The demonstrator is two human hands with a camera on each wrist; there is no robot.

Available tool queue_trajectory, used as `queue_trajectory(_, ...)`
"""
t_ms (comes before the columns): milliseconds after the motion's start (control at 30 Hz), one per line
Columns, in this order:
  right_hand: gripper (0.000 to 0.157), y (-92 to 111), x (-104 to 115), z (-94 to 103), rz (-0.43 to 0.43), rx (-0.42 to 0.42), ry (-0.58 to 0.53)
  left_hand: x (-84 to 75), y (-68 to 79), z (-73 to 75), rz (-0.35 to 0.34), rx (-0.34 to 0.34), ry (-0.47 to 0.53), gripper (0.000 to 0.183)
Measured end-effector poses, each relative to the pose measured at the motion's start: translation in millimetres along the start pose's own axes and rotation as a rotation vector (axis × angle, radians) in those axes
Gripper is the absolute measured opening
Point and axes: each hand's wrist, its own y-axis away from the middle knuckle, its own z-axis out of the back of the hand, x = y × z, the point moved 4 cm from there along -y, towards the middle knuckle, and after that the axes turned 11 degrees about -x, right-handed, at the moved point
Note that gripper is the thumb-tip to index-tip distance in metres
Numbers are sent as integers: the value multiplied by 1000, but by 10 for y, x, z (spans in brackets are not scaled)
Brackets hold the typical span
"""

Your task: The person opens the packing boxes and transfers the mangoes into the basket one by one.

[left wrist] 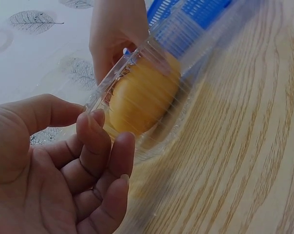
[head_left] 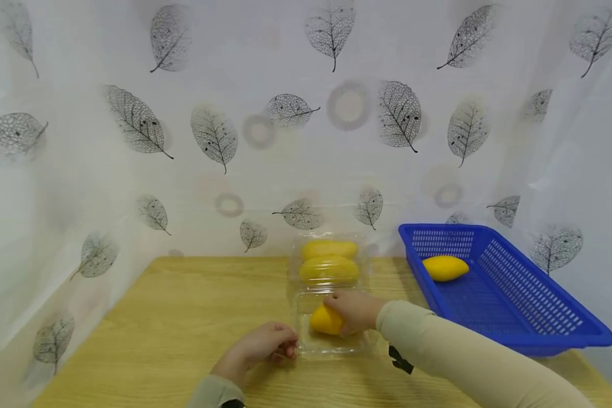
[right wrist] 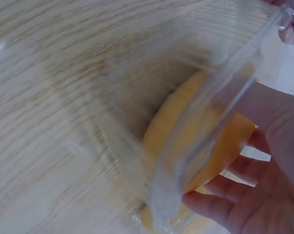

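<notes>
Head view: right grip [head_left: 356, 311] curls partway round yellow fruit [head_left: 324, 321].

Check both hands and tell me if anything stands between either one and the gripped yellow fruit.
The wall of the clear container stands between the left hand, which pinches its edge, and the yellow fruit. Nothing visible separates the right hand from the fruit, which it grips directly.

1. On the table [head_left: 199, 306], a light wood pattern with wavy brown grain is seen.
2. Behind it, a white sheet [head_left: 296, 164] is found, which is printed with dark leaves [head_left: 400, 113] and pale grey rings [head_left: 331, 106].
3. At the right side, a blue basket [head_left: 494, 309] with slotted walls is placed; one yellow fruit [head_left: 445, 268] is contained in it.
</notes>
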Motion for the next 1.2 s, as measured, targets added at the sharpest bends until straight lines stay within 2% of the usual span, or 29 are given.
queue_trajectory(200, 52, -9, 47, 13, -19, 8, 28, -1, 11, 2, -4, 7, 0, 18)
queue_trajectory(367, 54, -76, 3, -23, -32, 8, 39, -39, 2, 26, -6, -11, -19, 18)
queue_trajectory(533, 55, -59, -54, -81, -29, -13, 73, -37, -31, -16, -17, -7, -33, 18)
queue_trajectory(767, 50, -4, 21, -42, 25, -29, 47, 36, -20, -27, -3, -16, -38, 21)
queue_trajectory(1033, 54, 21, 39, 19, 14, -37, 140, 9, -20, -48, -21, -6, -23, 20)
queue_trajectory(1200, 57, 2, 46, 46, 57, -60, 166, -8, 4, -19, -22, -15, -38, 20)
